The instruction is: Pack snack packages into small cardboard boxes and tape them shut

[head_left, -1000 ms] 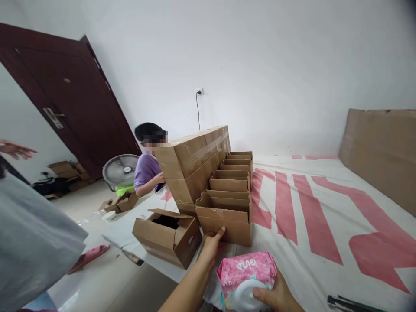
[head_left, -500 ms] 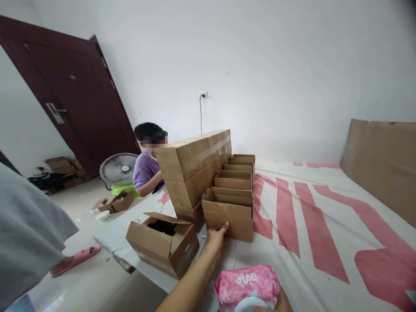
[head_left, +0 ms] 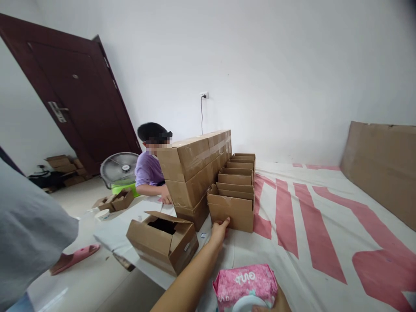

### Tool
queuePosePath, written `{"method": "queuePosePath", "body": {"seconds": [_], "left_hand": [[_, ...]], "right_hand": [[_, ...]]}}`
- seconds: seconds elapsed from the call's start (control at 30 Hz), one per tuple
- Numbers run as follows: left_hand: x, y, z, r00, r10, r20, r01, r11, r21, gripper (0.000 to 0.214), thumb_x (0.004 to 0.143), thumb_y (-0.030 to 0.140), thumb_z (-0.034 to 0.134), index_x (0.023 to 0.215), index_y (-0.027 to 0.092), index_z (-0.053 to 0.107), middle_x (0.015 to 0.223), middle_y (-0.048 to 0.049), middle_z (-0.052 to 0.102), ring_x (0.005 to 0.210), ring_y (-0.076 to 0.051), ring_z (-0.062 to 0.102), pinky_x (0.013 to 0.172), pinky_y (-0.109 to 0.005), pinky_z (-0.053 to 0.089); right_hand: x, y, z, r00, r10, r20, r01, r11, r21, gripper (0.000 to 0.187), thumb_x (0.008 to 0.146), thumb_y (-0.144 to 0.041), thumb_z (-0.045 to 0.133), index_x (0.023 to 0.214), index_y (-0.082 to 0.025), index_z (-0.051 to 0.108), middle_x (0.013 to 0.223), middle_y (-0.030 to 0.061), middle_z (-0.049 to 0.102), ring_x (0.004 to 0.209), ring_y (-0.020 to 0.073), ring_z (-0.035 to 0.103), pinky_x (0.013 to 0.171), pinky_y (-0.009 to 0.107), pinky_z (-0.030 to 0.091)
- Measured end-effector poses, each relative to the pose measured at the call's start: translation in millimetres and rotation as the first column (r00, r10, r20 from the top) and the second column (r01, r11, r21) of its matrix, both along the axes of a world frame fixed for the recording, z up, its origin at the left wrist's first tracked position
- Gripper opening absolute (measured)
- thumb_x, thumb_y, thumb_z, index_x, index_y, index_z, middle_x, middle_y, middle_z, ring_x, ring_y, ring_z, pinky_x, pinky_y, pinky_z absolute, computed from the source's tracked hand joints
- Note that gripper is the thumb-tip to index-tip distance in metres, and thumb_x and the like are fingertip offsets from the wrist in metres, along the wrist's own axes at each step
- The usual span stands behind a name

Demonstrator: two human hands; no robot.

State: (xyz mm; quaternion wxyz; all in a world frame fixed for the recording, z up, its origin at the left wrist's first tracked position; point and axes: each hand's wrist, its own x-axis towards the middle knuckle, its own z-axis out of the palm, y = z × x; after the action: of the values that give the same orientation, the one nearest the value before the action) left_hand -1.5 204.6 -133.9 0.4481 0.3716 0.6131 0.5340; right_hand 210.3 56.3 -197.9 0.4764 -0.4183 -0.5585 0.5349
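My left hand point(head_left: 220, 229) is at the lower front of the nearest open cardboard box point(head_left: 235, 212), with its thumb against the box's face; some fingers are hidden. That box is at the near end of a row of open cardboard boxes point(head_left: 238, 171). At the bottom of the view, my right hand point(head_left: 282, 302) is closed round a pink packet of wipes point(head_left: 248, 281) with a white lid. Left of my forearm a separate cardboard box point(head_left: 162, 242) stands with its flaps partly raised and a dark inside.
Taped closed boxes point(head_left: 191, 173) form a stacked wall beside the row. Behind it sits a person in purple point(head_left: 147, 171), near a fan point(head_left: 120, 169). Another person in grey point(head_left: 32, 234) stands at left. A red-and-white sheet point(head_left: 312, 216) covers the table; a large cardboard panel point(head_left: 380, 169) leans at right.
My left hand has pushed the nearest box of the row away from me, closer to the boxes behind it. The seated person's hand now shows beside the stack.
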Motion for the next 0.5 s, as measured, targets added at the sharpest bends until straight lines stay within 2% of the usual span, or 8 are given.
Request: {"method": "queuePosePath", "body": {"seconds": [0.1,0.17,0.2,0.27,0.33,0.43,0.5], "left_hand": [[-7.1,-30.8,2.7,0.99,-0.099,0.102,0.097,0.995,0.021,0.061,0.067,0.07,0.066,0.097,0.017,0.056,0.104,-0.0112,0.062,0.086,-0.021,0.064,0.069,-0.03,0.049],[-15.3,-58.7,0.9,0.971,-0.181,0.156,0.173,0.983,0.067,0.066,0.065,0.074,0.064,0.098,0.018,0.057,0.109,-0.012,0.062,0.094,-0.023,0.065,0.075,-0.032,0.049],[-19.6,-73.6,-2.2,0.96,-0.216,0.177,0.203,0.975,0.085,0.07,0.063,0.077,0.064,0.1,0.018,0.057,0.109,-0.0128,0.063,0.095,-0.025,0.065,0.078,-0.034,0.049],[-27.0,-103.5,-13.9,0.944,-0.262,0.202,0.243,0.963,0.112,0.085,0.049,0.083,0.067,0.103,0.018,0.056,0.104,-0.0141,0.064,0.095,-0.029,0.065,0.082,-0.04,0.048],[-29.9,-130.9,-30.5,0.929,-0.311,0.201,0.275,0.943,0.185,0.1,0.035,0.082,0.074,0.11,0.019,0.055,0.104,-0.0146,0.064,0.099,-0.033,0.063,0.09,-0.045,0.045],[-23.8,-162.2,-50.8,0.881,-0.455,0.131,0.39,0.853,0.346,0.111,0.044,0.073,0.079,0.134,0.023,0.039,0.123,-0.0157,0.058,0.116,-0.036,0.056,0.101,-0.047,0.039],[-15.7,-174.3,-52.2,0.855,-0.517,0.039,0.473,0.808,0.35,0.115,0.047,0.067,0.082,0.14,0.022,0.031,0.13,-0.0164,0.055,0.121,-0.036,0.053,0.105,-0.048,0.036]], "right_hand": [[-4.4,-5.2,14.9,0.992,0.098,-0.083,-0.098,0.995,0.0,0.076,0.049,-0.062,0.081,0.108,-0.02,0.059,0.1,0.0128,0.075,0.095,0.0377,0.069,0.087,0.047,0.053],[-5.9,-6.8,23.3,0.99,0.112,-0.091,-0.112,0.994,-0.001,0.074,0.049,-0.061,0.081,0.107,-0.02,0.06,0.096,0.0119,0.075,0.092,0.0368,0.069,0.086,0.046,0.053],[-6.3,-7.1,27.2,0.991,0.092,-0.095,-0.092,0.996,-0.002,0.075,0.047,-0.062,0.082,0.106,-0.02,0.06,0.095,0.0118,0.075,0.09,0.0368,0.069,0.085,0.046,0.053],[-6.4,-7.2,34.6,0.993,0.056,-0.107,-0.057,0.998,-0.005,0.077,0.045,-0.062,0.082,0.106,-0.021,0.06,0.094,0.0121,0.075,0.089,0.0375,0.069,0.083,0.047,0.054],[-5.8,-7.3,41.3,0.988,0.103,-0.114,-0.103,0.995,0.005,0.077,0.047,-0.062,0.082,0.108,-0.021,0.06,0.095,0.0126,0.075,0.088,0.038,0.069,0.081,0.048,0.055],[-4.8,-8.6,44.9,0.974,0.193,-0.117,-0.189,0.981,0.047,0.067,0.056,-0.063,0.078,0.106,-0.021,0.062,0.091,0.0124,0.075,0.084,0.0358,0.07,0.082,0.049,0.055],[-4.5,-9.8,41.3,0.985,0.144,-0.099,-0.138,0.989,0.061,0.064,0.06,-0.063,0.076,0.105,-0.02,0.062,0.092,0.0125,0.075,0.085,0.0347,0.07,0.082,0.049,0.055]]}}
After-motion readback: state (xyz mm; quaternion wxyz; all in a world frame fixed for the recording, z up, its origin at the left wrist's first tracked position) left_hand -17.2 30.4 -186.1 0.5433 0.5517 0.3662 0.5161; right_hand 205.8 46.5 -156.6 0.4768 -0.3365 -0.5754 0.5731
